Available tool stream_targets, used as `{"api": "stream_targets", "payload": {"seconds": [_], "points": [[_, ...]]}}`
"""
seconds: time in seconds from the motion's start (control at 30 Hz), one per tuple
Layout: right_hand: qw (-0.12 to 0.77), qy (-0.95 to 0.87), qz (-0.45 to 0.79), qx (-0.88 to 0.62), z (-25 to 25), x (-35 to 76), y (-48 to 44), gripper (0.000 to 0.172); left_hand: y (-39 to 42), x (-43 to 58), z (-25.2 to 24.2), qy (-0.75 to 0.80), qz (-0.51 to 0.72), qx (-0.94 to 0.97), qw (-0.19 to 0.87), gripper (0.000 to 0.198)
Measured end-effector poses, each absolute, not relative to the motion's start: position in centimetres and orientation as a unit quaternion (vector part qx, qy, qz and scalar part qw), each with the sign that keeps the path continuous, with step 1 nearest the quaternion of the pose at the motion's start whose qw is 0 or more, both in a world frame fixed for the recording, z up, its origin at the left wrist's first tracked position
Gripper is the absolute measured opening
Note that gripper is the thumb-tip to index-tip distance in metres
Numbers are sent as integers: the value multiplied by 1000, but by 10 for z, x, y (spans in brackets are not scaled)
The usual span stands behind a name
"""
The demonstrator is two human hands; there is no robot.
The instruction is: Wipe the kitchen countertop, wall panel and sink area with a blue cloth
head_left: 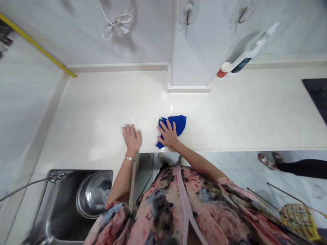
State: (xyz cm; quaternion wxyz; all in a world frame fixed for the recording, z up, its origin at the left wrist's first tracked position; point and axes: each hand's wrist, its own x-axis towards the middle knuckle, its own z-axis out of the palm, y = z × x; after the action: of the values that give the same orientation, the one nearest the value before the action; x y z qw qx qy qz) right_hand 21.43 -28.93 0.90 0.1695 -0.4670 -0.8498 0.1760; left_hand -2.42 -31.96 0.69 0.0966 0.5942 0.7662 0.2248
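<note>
A blue cloth (pixel 180 123) lies partly bunched on the cream countertop (pixel 235 119), near its front edge. My right hand (pixel 168 135) presses down on it, fingers spread over the fabric. To the left, my left hand (pixel 131 137) rests on or just over the bare counter, slightly blurred, with its fingers stretched out and nothing in them. A bracelet circles my left wrist.
At the lower left is a steel sink (pixel 61 204) with a metal basin (pixel 89 195) in it. A white bottle (pixel 251 56) and a paper cup (pixel 224 69) stand by the wall. A black cooktop (pixel 318 93) is far right. Another person's feet (pixel 268 161) show below.
</note>
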Motion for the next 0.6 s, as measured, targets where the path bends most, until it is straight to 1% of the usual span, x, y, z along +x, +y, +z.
{"api": "stream_targets", "payload": {"seconds": [0.07, 0.2, 0.3, 0.6], "points": [[145, -858, 170, -463, 6, 220, -295, 61, -321, -30, -2, 792, 204, 570, 76, 66], [111, -860, 175, -467, 4, 252, -313, 59, -323, -26, -11, 793, 191, 578, 40, 69], [101, -852, 178, -482, 3, 288, -329, 57, -323, -24, -12, 792, 190, 580, 35, 69], [176, -763, 128, -609, -3, 431, -364, 52, -319, -24, -13, 795, 184, 577, 30, 69]]}}
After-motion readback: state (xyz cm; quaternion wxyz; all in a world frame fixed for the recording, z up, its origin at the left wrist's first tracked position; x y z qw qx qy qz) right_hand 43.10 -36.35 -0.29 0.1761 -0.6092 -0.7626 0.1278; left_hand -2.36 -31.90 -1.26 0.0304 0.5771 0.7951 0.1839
